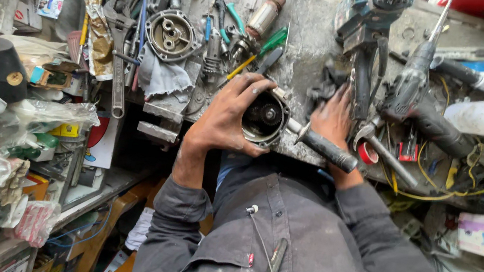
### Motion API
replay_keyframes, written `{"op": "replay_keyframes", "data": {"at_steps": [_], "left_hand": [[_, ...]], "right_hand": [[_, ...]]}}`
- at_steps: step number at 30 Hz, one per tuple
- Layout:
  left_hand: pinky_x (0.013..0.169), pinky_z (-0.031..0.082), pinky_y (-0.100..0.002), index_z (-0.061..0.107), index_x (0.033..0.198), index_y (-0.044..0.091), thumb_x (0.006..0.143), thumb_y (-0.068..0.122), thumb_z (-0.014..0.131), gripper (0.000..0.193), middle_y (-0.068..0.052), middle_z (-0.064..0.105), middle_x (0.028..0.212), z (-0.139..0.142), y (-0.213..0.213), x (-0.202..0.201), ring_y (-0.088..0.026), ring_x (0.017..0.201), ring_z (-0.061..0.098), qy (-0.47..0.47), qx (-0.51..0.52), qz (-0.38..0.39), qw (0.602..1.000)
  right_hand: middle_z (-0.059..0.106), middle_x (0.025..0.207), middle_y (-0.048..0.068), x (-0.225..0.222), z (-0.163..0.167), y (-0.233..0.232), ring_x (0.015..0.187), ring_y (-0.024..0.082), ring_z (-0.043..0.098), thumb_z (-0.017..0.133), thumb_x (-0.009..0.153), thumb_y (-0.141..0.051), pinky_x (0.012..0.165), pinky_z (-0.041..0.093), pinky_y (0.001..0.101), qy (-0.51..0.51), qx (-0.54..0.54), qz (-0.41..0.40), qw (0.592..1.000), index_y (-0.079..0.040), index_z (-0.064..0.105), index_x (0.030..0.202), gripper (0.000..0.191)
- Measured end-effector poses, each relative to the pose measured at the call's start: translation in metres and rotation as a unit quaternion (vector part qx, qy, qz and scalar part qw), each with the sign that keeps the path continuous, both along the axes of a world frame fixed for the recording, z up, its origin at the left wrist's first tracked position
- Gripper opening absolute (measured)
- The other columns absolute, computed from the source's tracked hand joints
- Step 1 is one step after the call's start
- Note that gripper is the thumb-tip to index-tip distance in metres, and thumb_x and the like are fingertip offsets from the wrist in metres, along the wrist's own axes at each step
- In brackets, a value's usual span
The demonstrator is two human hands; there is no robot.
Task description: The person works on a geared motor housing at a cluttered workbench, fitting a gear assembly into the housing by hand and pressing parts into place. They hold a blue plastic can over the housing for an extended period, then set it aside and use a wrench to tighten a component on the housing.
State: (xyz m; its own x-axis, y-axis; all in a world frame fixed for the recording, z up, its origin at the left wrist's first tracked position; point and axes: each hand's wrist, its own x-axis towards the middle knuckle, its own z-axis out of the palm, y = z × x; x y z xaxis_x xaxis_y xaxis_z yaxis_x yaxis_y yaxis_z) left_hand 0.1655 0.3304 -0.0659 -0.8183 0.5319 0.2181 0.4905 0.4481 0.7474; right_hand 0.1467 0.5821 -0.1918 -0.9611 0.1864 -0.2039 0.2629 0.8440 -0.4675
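Note:
My left hand (pixel 228 118) grips a round black gear housing (pixel 265 118) with a small gear showing inside, held at the near edge of the grey workbench (pixel 309 31). My right hand (pixel 332 119) rests flat on the bench just right of the housing, fingers spread, touching dark greasy parts. A hammer (pixel 326 148) with a black rubber handle lies under my right wrist, its head pointing toward the housing. My dark grey sleeves fill the lower middle of the view.
A blue power tool (pixel 372 15) and a drill (pixel 413 78) lie at the back right, with yellow cables (pixel 471 186). A round metal gear cover (pixel 169 34), wrenches, green-handled screwdrivers (pixel 272 41) and a motor armature (pixel 265 15) crowd the back left. Cluttered shelves stand left.

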Motion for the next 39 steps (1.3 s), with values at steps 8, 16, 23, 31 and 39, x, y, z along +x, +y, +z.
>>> {"op": "replay_keyframes", "data": {"at_steps": [8, 16, 23, 31, 39], "left_hand": [[0.111, 0.044, -0.046, 0.05, 0.144, 0.008, 0.05, 0.037, 0.096, 0.109, -0.015, 0.052, 0.139, -0.002, 0.003, 0.002, -0.038, 0.131, 0.052, -0.003, -0.01, -0.001, 1.0], [0.112, 0.043, -0.047, 0.05, 0.143, 0.005, 0.047, 0.038, 0.096, 0.112, -0.015, 0.053, 0.136, 0.001, 0.01, 0.0, -0.039, 0.13, 0.052, 0.013, -0.013, -0.025, 1.0], [0.111, 0.046, -0.044, 0.05, 0.142, 0.007, 0.048, 0.039, 0.097, 0.11, -0.016, 0.051, 0.137, 0.0, 0.006, 0.001, -0.038, 0.13, 0.052, 0.01, -0.01, -0.004, 1.0], [0.112, 0.049, -0.042, 0.051, 0.142, 0.009, 0.053, 0.035, 0.097, 0.103, -0.011, 0.052, 0.136, 0.006, -0.003, -0.008, -0.033, 0.131, 0.057, -0.023, 0.01, -0.031, 0.999], [0.11, 0.051, -0.046, 0.047, 0.144, 0.007, 0.054, 0.046, 0.099, 0.111, -0.013, 0.05, 0.137, -0.004, -0.015, -0.006, -0.034, 0.129, 0.057, 0.04, -0.031, -0.072, 0.996]], "right_hand": [[0.022, 0.165, 0.033, -0.004, -0.02, -0.002, 0.149, 0.053, 0.029, 0.054, 0.099, -0.017, 0.123, 0.027, 0.0546, 0.123, 0.054, 0.058, 0.989, 0.013, 0.022, 0.159, 0.074], [0.04, 0.153, 0.038, 0.063, -0.024, 0.016, 0.149, 0.048, 0.039, 0.058, 0.093, -0.012, 0.127, 0.032, 0.0509, 0.179, 0.198, 0.228, 0.937, 0.022, 0.041, 0.143, 0.063], [0.068, 0.113, 0.019, 0.089, -0.002, 0.033, 0.107, 0.033, 0.067, 0.061, 0.095, 0.004, 0.096, 0.054, 0.041, 0.186, -0.182, 0.089, 0.962, 0.002, 0.062, 0.12, 0.026], [0.07, 0.107, 0.007, 0.13, 0.001, 0.028, 0.102, 0.017, 0.065, 0.056, 0.098, 0.003, 0.093, 0.052, 0.0303, 0.172, -0.336, -0.072, 0.923, 0.001, 0.061, 0.124, 0.026], [0.069, 0.126, 0.005, 0.199, -0.004, 0.002, 0.111, 0.017, 0.067, 0.052, 0.102, 0.003, 0.101, 0.055, 0.0327, 0.252, -0.589, -0.264, 0.721, -0.004, 0.06, 0.138, 0.037]]}}
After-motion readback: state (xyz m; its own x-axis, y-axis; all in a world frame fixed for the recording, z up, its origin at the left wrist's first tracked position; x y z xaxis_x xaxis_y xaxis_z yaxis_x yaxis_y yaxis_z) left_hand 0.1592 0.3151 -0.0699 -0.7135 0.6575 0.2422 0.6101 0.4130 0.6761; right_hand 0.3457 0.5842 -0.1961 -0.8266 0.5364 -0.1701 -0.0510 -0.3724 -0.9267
